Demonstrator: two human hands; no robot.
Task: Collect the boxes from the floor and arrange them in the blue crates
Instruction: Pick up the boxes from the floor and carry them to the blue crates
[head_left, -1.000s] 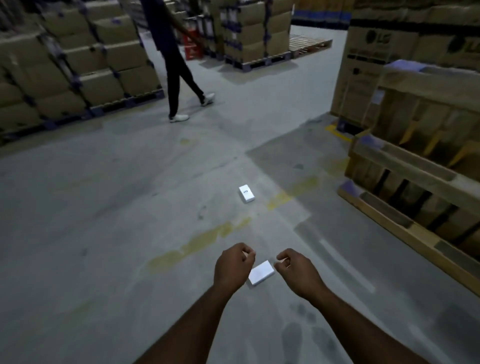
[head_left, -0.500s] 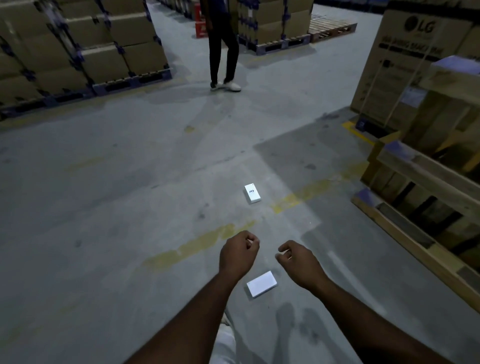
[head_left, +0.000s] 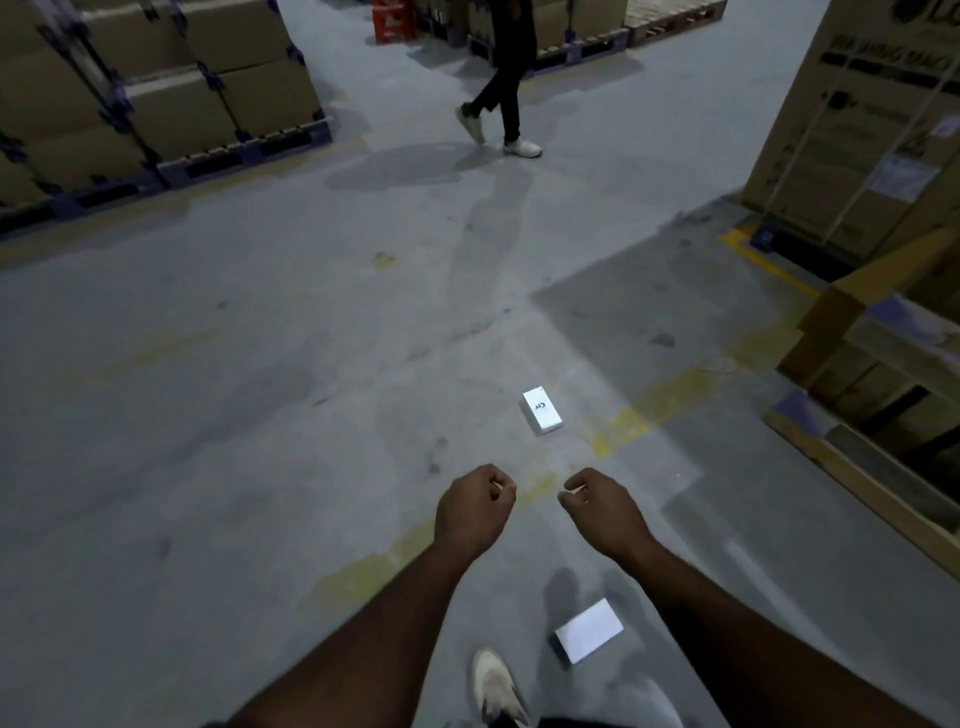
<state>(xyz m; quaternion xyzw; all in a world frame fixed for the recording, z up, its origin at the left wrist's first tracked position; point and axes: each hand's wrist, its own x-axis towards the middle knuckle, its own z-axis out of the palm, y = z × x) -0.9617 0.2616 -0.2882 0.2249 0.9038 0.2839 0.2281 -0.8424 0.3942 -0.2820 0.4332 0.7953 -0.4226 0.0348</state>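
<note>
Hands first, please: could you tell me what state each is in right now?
Left hand: closed, fingers curled, holding nothing.
Right hand: closed, fingers curled, holding nothing.

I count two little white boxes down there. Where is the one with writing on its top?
In the head view, the marked white box lies flat on the grey floor, ahead of both hands, beside a worn yellow floor line; the plain white box lies nearer, by the person's shoe.

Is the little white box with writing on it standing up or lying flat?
Lying flat: the white box shows its broad marked face upward on the floor.
</note>
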